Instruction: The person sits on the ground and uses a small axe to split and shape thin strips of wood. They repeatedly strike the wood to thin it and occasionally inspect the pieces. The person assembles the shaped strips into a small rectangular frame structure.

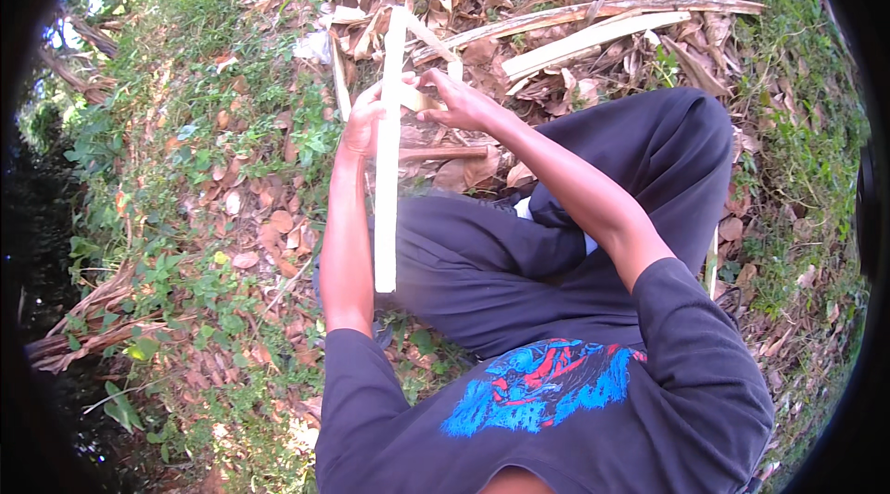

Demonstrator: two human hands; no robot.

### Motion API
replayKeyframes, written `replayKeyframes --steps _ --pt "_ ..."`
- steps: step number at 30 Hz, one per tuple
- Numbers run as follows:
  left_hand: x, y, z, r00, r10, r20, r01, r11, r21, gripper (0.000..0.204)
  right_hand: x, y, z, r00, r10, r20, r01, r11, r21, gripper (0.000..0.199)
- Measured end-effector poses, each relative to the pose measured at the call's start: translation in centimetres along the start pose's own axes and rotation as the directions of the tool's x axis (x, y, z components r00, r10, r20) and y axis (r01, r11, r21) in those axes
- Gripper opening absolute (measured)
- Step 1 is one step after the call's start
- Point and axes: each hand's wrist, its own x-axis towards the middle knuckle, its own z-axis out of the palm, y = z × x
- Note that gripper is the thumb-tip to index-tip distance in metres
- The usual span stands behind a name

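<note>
Left hand (363, 119) gripping pale strip (387, 179), right hand (464, 105) touching beside

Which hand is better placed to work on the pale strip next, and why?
Probably the right hand: its fingers rest free against the pale strip near the top, while the left hand is wrapped around the strip, holding it upright.
</note>
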Motion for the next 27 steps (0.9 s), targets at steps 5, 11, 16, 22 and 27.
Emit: replayKeyframes --steps 5,11,16,22,27 --pt "-2.2 1.4 -0.8 0.999 -0.01 -0.049 0.011 1.0 0.019 0.062 0.8 -0.9 1.1 0.996 -0.004 0.086 0.001 0.999 0.041 0.051" --pt "-3.6 4.3 1.2 0.953 -0.19 -0.237 0.254 0.926 0.279 0.046 -2.2 0.9 -0.5 1.0 -0.028 0.01 0.028 1.0 0.002 0.042" --pt "-3.8 3.0 1.6 0.939 -0.155 -0.307 0.251 0.919 0.305 0.04 -3.3 1.4 -0.7 0.999 0.007 0.039 -0.009 0.999 0.04 0.046" --pt "-3.3 2.4 1.5 0.934 -0.121 -0.337 0.214 0.944 0.252 0.039 -3.5 2.1 -0.2 0.998 -0.013 0.062 0.005 0.991 0.132 0.047" --pt "-2.4 2.2 1.7 0.929 -0.101 -0.355 0.209 0.936 0.282 0.038 -3.6 2.8 0.1 0.999 -0.025 0.044 0.019 0.99 0.137 0.05"
